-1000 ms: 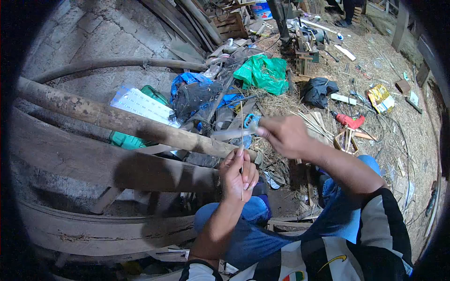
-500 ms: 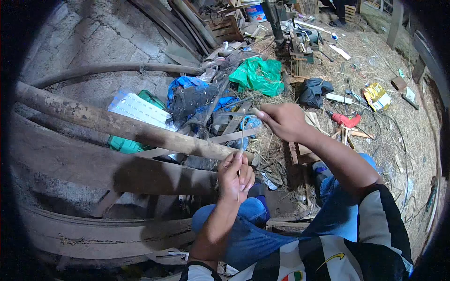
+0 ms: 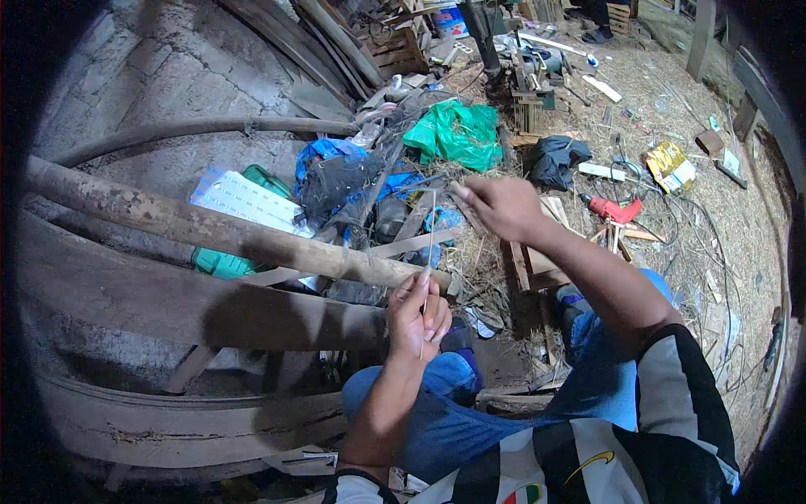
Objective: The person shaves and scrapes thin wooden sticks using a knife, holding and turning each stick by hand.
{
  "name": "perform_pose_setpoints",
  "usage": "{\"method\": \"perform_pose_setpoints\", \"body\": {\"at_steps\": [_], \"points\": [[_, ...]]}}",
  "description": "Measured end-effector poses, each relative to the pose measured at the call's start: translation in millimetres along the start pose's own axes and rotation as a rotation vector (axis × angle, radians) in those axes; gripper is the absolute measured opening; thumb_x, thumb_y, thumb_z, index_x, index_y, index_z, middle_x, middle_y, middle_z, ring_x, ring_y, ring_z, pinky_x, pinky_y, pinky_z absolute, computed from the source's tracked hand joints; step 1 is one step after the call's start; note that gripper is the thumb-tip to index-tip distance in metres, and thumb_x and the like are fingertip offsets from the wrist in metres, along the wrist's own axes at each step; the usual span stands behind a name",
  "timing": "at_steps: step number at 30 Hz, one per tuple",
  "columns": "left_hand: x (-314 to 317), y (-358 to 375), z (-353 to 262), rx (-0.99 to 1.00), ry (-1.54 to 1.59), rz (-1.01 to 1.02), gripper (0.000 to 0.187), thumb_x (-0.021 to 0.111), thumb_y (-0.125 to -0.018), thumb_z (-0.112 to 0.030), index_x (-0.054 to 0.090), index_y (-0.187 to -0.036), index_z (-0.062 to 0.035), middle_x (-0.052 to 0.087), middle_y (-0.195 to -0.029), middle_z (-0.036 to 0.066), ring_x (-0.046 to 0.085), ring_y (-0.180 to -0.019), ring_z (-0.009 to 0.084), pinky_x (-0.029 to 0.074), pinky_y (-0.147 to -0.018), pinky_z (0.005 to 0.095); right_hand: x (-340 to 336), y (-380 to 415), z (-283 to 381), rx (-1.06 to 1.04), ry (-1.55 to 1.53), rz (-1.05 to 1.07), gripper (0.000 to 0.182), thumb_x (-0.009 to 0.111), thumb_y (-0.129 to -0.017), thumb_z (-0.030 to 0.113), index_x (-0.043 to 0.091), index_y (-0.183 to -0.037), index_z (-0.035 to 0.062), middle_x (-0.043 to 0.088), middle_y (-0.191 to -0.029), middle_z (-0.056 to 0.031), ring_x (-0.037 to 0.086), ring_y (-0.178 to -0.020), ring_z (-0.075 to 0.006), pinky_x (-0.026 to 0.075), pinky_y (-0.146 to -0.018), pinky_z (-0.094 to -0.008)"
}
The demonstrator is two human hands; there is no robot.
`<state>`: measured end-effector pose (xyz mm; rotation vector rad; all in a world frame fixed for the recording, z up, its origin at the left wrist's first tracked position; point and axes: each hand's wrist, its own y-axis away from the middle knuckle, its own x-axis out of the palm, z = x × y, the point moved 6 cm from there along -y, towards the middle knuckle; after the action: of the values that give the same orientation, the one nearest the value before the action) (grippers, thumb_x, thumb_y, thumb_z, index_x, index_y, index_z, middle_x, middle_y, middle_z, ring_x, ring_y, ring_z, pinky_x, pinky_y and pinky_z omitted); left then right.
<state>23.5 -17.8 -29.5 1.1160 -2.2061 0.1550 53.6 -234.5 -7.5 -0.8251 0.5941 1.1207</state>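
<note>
Hands apart, both gripping
Left hand (image 3: 417,314) closed on a thin stick (image 3: 432,231), thumb and fingers pinching it; stick near upright, top end sticking up well clear of the fist, bottom end poking out below by the wrist
Right hand (image 3: 504,208) up and to the right of it, fist clamped on the handle of a knife (image 3: 458,190), thumb along the handle; blade points left, at the stick's top end. Seen nearly edge-on and thin, so can't tell if it touches
Stick sits in front of the person, above the knees, with the end of a thick pole (image 3: 210,231) just behind the left hand

Markings: shirt (image 3: 554,458), black and white stripes, carries a yellow Nike swoosh plus part of a green/white/red crest at the bottom edge, no lettering legible
White sheet (image 3: 243,202) behind the pole has printed rows, too small to read
Yellow packet (image 3: 669,162) on the right has a pale label, text not legible. Blue bucket (image 3: 451,21) at the top has red and white print, same story

Around: red drill (image 3: 613,207) on the straw, right of the right hand; black bag (image 3: 557,160) just beyond that hand, green bag (image 3: 457,139) left of it. Green case (image 3: 222,263) partly hidden by the pole. Another person's foot (image 3: 599,35) at the top edge
</note>
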Motion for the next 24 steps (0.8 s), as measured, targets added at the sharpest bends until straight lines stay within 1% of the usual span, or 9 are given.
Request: {"method": "perform_pose_setpoints", "body": {"at_steps": [4,5,7,8,9,11,12,21,24], "points": [[1,0,-5,0.010,-0.001,-0.042,0.027,0.044,-0.106,-0.026,0.059,-0.097,-0.0056,0.035,-0.045,-0.002,0.028,-0.031,0.0088,0.028,-0.031,0.0250,-13,9,10,-0.049,-0.105,-0.085,0.038,0.044,-0.100,0.048,0.063,-0.096,0.0156,0.065,-0.072,-0.0170,0.064,-0.067,-0.0404,0.049,-0.057,-0.0528],[2,0,-7,0.010,-0.010,-0.065,0.027,0.044,-0.106,-0.027,0.059,-0.099,-0.0059,0.035,-0.045,-0.003,0.028,-0.031,0.0087,0.028,-0.031,0.0247,-12,14,17,-0.052,-0.104,-0.083,0.038,0.044,-0.100,0.048,0.063,-0.096,0.0156,0.065,-0.072,-0.0170,0.064,-0.067,-0.0404,0.049,-0.057,-0.0528],[1,-1,-9,0.008,-0.021,-0.091,0.027,0.043,-0.106,-0.027,0.060,-0.101,-0.0063,0.035,-0.045,-0.003,0.028,-0.031,0.0087,0.028,-0.030,0.0245,-7,27,37,-0.157,-0.097,-0.039,0.034,0.047,-0.099,0.045,0.062,-0.094,0.0149,0.066,-0.073,-0.0152,0.065,-0.067,-0.0393,0.049,-0.057,-0.0525],[1,-2,-11,0.031,-0.060,-0.096,0.028,0.043,-0.106,-0.027,0.060,-0.101,-0.0062,0.035,-0.045,-0.002,0.028,-0.030,0.0086,0.028,-0.030,0.0246,-6,34,45,-0.238,-0.091,-0.072,0.031,0.049,-0.099,0.042,0.060,-0.094,0.0138,0.066,-0.072,-0.0138,0.065,-0.065,-0.0382,0.049,-0.056,-0.0522],[1,-3,-14,0.054,-0.100,-0.101,0.028,0.042,-0.107,-0.027,0.059,-0.101,-0.0062,0.035,-0.045,-0.002,0.028,-0.030,0.0086,0.028,-0.030,0.0246,-7,38,51,-0.236,-0.092,-0.074,0.031,0.049,-0.099,0.042,0.060,-0.094,0.0138,0.066,-0.072,-0.0138,0.065,-0.065,-0.0382,0.049,-0.056,-0.0522],[2,-3,-16,0.050,-0.097,-0.086,0.028,0.042,-0.107,-0.027,0.059,-0.101,-0.0062,0.035,-0.045,-0.002,0.028,-0.030,0.0088,0.028,-0.030,0.0248,-6,45,65,-0.291,-0.065,0.037,0.031,0.050,-0.099,0.041,0.060,-0.093,0.0124,0.066,-0.070,-0.0136,0.065,-0.065,-0.0369,0.049,-0.055,-0.0518],[2,-3,-16,0.049,-0.092,-0.072,0.027,0.042,-0.107,-0.027,0.058,-0.101,-0.0062,0.036,-0.045,-0.002,0.028,-0.030,0.0089,0.028,-0.029,0.0250,-5,47,68,-0.332,-0.095,0.023,0.031,0.050,-0.099,0.040,0.059,-0.092,0.0112,0.065,-0.069,-0.0135,0.065,-0.064,-0.0369,0.048,-0.054,-0.0516],[4,-2,-10,-0.036,0.037,0.000,0.027,0.039,-0.107,-0.025,0.057,-0.100,-0.0057,0.036,-0.045,-0.002,0.028,-0.030,0.0098,0.030,-0.030,0.0258,-2,52,74,-0.365,-0.044,0.066,0.030,0.051,-0.097,0.039,0.060,-0.091,0.0111,0.064,-0.069,-0.0124,0.065,-0.062,-0.0365,0.049,-0.053,-0.0507],[5,-1,-10,-0.045,0.076,0.011,0.028,0.039,-0.107,-0.024,0.057,-0.098,-0.0055,0.035,-0.045,-0.002,0.028,-0.030,0.0098,0.029,-0.030,0.0258,-4,49,70,-0.357,0.007,0.035,0.030,0.051,-0.097,0.040,0.062,-0.093,0.0122,0.066,-0.071,-0.0126,0.066,-0.064,-0.0362,0.050,-0.053,-0.0502]]}}
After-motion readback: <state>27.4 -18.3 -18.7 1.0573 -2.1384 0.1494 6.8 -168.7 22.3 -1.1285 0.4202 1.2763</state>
